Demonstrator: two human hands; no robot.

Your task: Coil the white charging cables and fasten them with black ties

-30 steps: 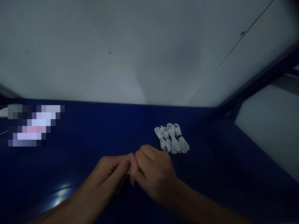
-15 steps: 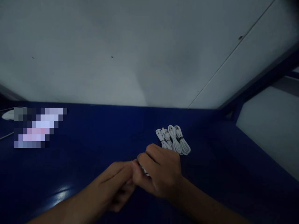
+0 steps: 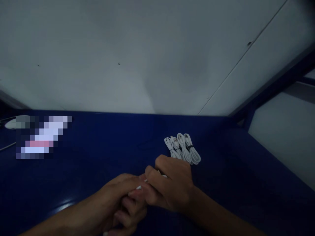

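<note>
My two hands meet low in the middle, over a dark blue table (image 3: 98, 154). My right hand (image 3: 169, 183) is curled into a fist around a thin white cable (image 3: 142, 184), of which only short bits show between the fingers. My left hand (image 3: 123, 200) is closed too, its fingers pinching the same cable where it leaves the right hand. Just beyond my right hand lie bundled white cables (image 3: 183, 148), coiled and tied side by side on the table.
A pale wall (image 3: 137, 59) rises behind the table's far edge. At the far left lies a blurred patch (image 3: 40, 137) with a small white object (image 3: 10, 124) beside it. A dark blue frame (image 3: 270, 85) runs up at the right.
Both hands have shifted a little to the right and toward me. My left hand has turned palm up and its fingers have curled in. More of the white cable shows between the hands.
</note>
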